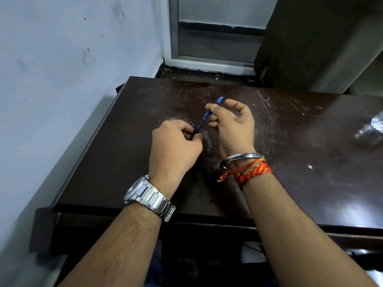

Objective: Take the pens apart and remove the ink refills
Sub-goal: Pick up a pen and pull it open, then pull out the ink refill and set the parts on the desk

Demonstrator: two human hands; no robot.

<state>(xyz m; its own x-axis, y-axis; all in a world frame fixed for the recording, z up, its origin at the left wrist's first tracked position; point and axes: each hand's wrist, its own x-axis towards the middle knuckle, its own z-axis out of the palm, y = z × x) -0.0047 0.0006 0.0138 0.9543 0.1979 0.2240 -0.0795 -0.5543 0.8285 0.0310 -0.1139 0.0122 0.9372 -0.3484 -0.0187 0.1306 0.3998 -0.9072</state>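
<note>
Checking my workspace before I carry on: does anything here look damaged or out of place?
The dark table top is scratched and scuffed whitish, mainly toward its far edge. Crumpled clear plastic lies at its right side.

HAND AND ARM POSITION

Both forearms are bare and extend forward, converging toward the middle. The left hand (176, 141) faces back-up, with its fingers curled tightly round the lower end of the pen (204, 119). The right hand (234, 123) is raised just beyond it, with its palm turned toward the left hand. Its curled fingers pinch the upper part of the pen. The 2 hands are close together but apart.
</note>
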